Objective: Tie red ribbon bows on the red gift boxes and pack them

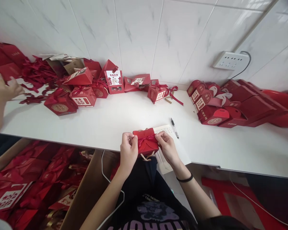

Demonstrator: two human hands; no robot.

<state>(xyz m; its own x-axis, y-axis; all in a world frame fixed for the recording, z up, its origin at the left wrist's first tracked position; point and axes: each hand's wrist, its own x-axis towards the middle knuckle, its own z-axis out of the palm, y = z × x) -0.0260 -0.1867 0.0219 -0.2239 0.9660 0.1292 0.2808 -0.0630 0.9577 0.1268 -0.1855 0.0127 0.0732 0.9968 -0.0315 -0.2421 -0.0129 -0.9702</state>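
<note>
Reaching in from seven and five o'clock respectively, the left hand (129, 147) and right hand (167, 146) pinch opposite sides of a dark-red fabric ribbon (147, 138), thumbs against fingers, atop a red folded-paper box (148, 147) with gold rope handles (146, 158), at the smooth white counter's (134, 111) front edge. White grey-veined tiles (139, 35) rise at twelve o'clock. At eight o'clock, a brown cardboard carton (82, 188) holds red paper boxes (31, 166).

Soft light, quite bright on table (129, 111); space under table darker. Glare on tiles (244, 22) above table's right side. Boxes (256, 108) at table's right end look stretched, little soft.
</note>
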